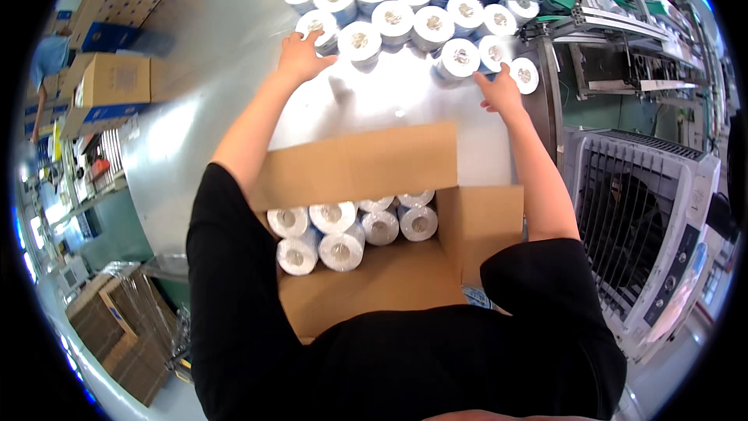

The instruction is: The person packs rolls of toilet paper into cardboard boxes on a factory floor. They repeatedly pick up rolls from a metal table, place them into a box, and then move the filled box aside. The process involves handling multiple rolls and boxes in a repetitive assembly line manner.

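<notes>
Many plastic-wrapped white rolls with bluish sides stand on end in a cluster at the far side of a shiny metal table. My left hand (305,58) is open, its fingers spread beside a roll (318,25) at the cluster's left edge; whether they touch it is unclear. On the other side, my right hand (499,93) is also open, thumb and fingers apart just below a roll (495,53) near the right end. Close to my body sits an open cardboard box (374,277), flaps folded out. Several rolls (341,252) stand inside along its far side.
The metal table (226,54) spreads beneath everything. A conveyor (592,15) with a green belt joins it at the far right, above a grey fan-like machine (635,218). Cardboard cartons (117,80) stand to the left, where part of another person (51,62) shows. Flattened cardboard (125,327) lies lower left.
</notes>
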Tool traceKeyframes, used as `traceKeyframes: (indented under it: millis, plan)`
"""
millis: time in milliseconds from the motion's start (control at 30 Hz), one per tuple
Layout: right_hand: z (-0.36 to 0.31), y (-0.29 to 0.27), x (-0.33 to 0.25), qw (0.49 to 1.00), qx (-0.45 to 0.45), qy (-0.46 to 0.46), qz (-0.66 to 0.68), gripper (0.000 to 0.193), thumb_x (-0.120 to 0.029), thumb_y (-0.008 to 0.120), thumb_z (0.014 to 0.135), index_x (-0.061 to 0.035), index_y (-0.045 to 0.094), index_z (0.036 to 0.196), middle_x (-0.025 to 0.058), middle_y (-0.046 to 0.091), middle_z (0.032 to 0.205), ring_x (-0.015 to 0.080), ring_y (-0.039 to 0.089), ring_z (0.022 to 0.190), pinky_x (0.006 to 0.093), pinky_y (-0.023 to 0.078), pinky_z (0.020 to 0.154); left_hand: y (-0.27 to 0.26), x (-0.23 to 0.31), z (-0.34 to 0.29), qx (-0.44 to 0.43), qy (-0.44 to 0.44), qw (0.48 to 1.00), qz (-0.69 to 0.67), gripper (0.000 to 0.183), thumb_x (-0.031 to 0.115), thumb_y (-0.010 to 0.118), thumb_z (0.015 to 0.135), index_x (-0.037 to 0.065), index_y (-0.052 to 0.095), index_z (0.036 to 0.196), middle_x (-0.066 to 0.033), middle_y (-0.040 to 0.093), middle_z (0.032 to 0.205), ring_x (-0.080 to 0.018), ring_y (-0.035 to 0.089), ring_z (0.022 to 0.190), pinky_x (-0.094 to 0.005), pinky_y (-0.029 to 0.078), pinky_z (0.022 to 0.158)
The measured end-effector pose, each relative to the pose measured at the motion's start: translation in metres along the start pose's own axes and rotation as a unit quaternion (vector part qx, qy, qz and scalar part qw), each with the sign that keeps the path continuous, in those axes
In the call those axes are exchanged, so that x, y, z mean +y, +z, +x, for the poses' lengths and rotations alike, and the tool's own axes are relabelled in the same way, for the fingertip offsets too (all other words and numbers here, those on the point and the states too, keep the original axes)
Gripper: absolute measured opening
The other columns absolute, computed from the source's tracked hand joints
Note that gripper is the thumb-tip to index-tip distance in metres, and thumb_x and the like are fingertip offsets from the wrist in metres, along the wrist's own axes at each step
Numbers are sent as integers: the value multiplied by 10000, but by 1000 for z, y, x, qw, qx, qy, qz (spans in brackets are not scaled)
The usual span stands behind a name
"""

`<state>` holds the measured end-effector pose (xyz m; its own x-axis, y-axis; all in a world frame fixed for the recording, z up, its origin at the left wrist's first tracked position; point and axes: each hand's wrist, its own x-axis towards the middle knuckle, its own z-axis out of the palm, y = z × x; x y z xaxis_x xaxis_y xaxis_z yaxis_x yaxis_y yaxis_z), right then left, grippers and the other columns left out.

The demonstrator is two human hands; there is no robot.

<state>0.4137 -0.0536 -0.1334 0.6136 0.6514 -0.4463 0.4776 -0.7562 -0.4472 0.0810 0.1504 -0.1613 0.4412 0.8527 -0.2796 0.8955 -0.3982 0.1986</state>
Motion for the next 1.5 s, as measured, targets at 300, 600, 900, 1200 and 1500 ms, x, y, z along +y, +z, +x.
traceKeyframes:
  millis: [300, 600, 900, 1200, 1500]
  plan:
    - [105, 67, 45, 995, -22, 50, 81, 948, -329, 675, 783, 176, 117, 1360, 277, 645, 941, 346, 676, 705, 356, 573, 534, 53, 62, 97, -117, -119, 981, 97, 681, 588, 579, 752, 220, 547, 1323, -173, 522, 1316, -309, 417, 1276, -476, 312, 1055]
    - [124, 60, 80, 998, 33, -49, -28, 852, -385, 769, 700, 127, 393, 1268, 269, 636, 1072, 339, 650, 976, 374, 515, 852, -80, 26, -7, -50, 9, 978, -203, 389, 384, 710, 748, 128, 719, 1041, -64, 708, 871, -154, 646, 792, -290, 490, 711]
    - [-84, -124, 6, 910, 95, -298, 272, 683, -59, 708, 776, 57, 370, 1357, 107, 688, 875, 117, 633, 734, 230, 498, 645, -111, 48, -264, -305, -7, 730, -611, 296, 142, 617, 849, -4, 642, 1105, -109, 650, 1087, -188, 626, 940, -295, 510, 798]
    - [-304, -86, -43, 729, -301, -590, -174, 579, -146, 663, 763, 9, 430, 1271, 119, 587, 676, 293, 598, 666, 393, 511, 579, 106, 77, -333, -28, 300, 954, -9, 365, 266, 700, 704, 25, 695, 978, -154, 575, 1078, -301, 474, 1050, -400, 359, 947]
    - [-271, 62, 11, 799, -322, -397, -318, 596, -60, 654, 694, 226, 416, 1160, 227, 645, 693, 338, 667, 663, 393, 538, 586, 26, 66, -301, -278, 308, 908, -53, 337, 258, 681, 801, 94, 677, 1096, -186, 524, 1272, -346, 459, 1214, -441, 403, 980]
